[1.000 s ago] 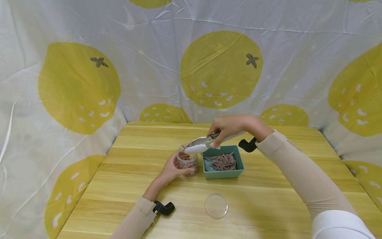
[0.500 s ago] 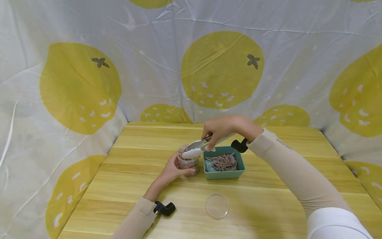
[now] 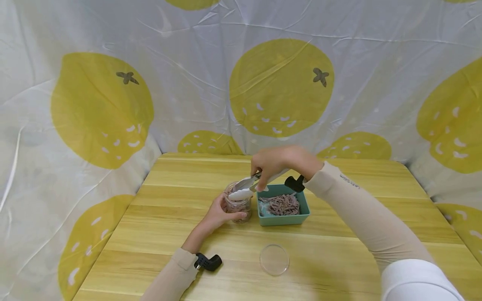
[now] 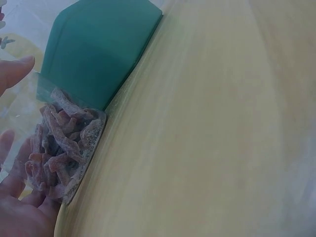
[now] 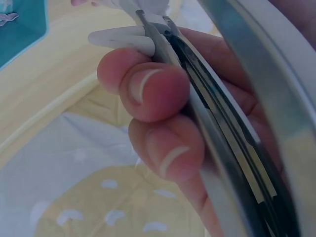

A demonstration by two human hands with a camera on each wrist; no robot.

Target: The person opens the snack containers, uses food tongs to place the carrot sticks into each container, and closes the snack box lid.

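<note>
A clear jar (image 3: 241,206) stands on the table, partly filled with brownish-purple dried strips (image 4: 61,140). My left hand (image 3: 217,214) grips the jar around its side, thumb in front. From above, my right hand (image 3: 274,164) holds metal tongs (image 5: 197,94) with white tips. Those tips sit in the jar's mouth, close together; whether a strip is between them is hard to tell. Just right of the jar is a teal box (image 3: 284,221) holding a heap of similar strips (image 3: 285,205).
A round clear lid (image 3: 274,260) lies flat on the wooden table (image 3: 165,234), nearer me than the box. Behind the table hangs a pale curtain (image 3: 196,83) with large yellow fruit prints. A black wrist camera (image 3: 208,262) sits on my left forearm.
My right hand has moved left, and the tongs' tips have gone lower into the jar's mouth. The left hand keeps its hold on the jar in the same place.
</note>
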